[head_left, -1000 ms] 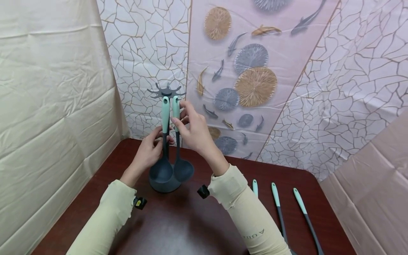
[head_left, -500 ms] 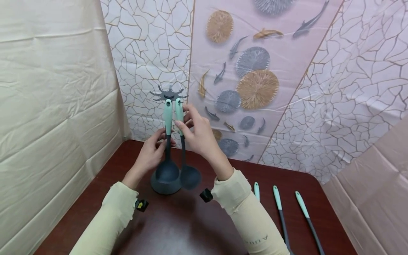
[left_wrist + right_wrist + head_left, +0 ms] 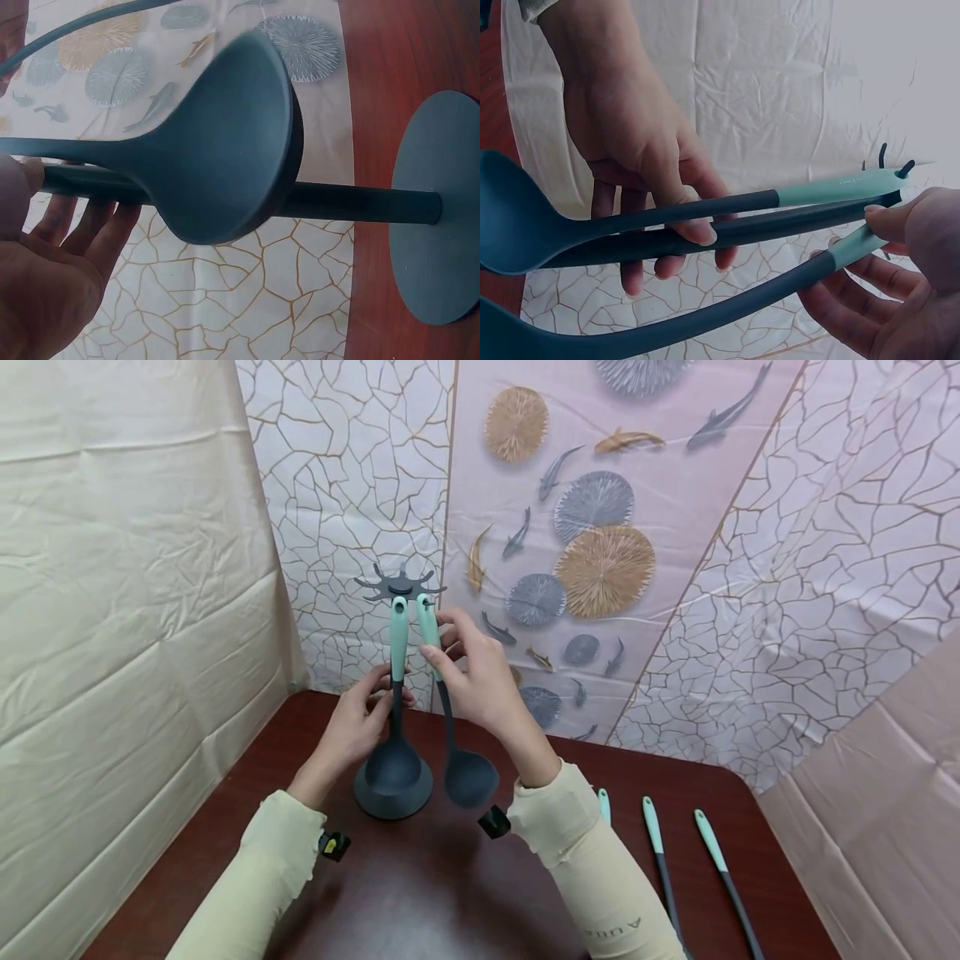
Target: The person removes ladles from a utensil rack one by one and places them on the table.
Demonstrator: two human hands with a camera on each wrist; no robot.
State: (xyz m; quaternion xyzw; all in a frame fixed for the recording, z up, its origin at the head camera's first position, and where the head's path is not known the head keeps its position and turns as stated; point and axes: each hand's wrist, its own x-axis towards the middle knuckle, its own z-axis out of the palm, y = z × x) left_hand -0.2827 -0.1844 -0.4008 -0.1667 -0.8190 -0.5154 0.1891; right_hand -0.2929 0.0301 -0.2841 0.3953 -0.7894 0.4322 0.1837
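Note:
A dark utensil stand (image 3: 400, 587) with curved hooks at its top rises from a round base (image 3: 392, 806). One ladle (image 3: 393, 768) with a mint handle hangs upright at its front. My left hand (image 3: 347, 722) grips the stand's pole behind that ladle, thumb in front and fingers behind in the right wrist view. My right hand (image 3: 480, 681) pinches the mint handle of a second ladle (image 3: 471, 779), thumb in front. This ladle tilts, its bowl out to the right, apart from the base. Its handle's top is at a hook tip, which seems to show in the hole.
On the table's right side lie three more utensils with mint handles: one handle (image 3: 603, 806) partly behind my right sleeve, a middle utensil (image 3: 660, 852) and an outer utensil (image 3: 723, 868). Cloth walls (image 3: 165, 610) stand at the left, back and right of the dark red table (image 3: 420, 893).
The second ladle's bowl has swung right, away from the base, and its handle now tilts. My right hand has shifted slightly right with it. My left hand still grips the pole.

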